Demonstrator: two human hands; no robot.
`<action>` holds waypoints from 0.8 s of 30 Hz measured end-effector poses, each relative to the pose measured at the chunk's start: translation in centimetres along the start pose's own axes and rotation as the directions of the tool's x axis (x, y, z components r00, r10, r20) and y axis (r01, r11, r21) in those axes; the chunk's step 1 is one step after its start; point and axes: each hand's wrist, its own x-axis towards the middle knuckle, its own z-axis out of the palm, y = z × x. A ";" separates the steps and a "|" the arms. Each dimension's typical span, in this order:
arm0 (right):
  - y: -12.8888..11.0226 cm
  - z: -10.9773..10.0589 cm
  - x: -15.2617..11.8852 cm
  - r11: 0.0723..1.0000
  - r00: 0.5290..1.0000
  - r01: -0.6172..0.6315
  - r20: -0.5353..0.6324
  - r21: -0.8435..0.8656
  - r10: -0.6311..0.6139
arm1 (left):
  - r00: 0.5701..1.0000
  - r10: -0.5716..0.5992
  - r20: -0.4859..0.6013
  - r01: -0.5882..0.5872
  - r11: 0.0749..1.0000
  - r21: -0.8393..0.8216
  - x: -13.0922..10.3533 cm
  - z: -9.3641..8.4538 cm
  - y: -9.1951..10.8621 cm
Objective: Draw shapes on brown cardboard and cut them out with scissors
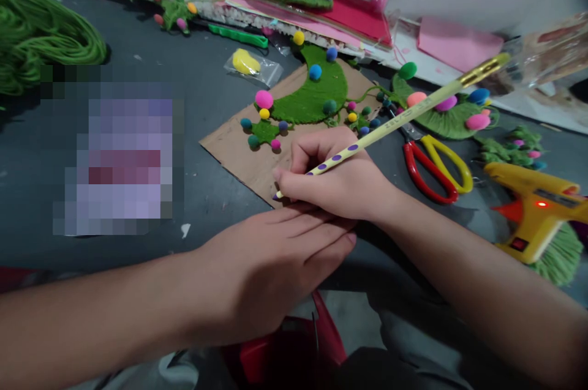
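A pale yellow pencil (408, 113) with purple spots slants up to the right, pinched in my right hand (337, 182). Its purple point is low over the near edge of a brown cardboard piece (239, 160); whether it touches cannot be told. My left hand (275, 255) lies with fingers stretched out and together, just below my right hand and partly covered by it. On the cardboard are a green yarn-wrapped crescent (316, 99) with coloured pom-poms and a small green star (265, 131) with pom-poms at its points.
To the right are red-and-yellow-handled scissors (432, 172), a yellow glue gun (528, 206) with its light lit, and a green pom-pom ornament (436, 111). Green yarn (50, 29) and a blurred-out item (124, 157) are at left. A bagged yellow piece (248, 62) lies behind.
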 end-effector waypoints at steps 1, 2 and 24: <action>0.0 -0.1 0.0 1.000 1.000 0.002 0.001 -0.013 -0.002 | 1.000 0.002 0.002 -0.002 1.000 0.003 0.0 0.0 0.0; 0.0 -0.1 0.0 1.000 1.000 -0.008 0.003 -0.012 0.008 | 1.000 0.002 0.003 -0.002 1.000 0.002 0.0 0.0 0.0; -0.1 -0.2 0.0 1.000 1.000 -0.016 0.006 -0.018 0.016 | 1.000 -0.007 -0.010 0.007 1.000 0.019 0.1 -0.3 0.2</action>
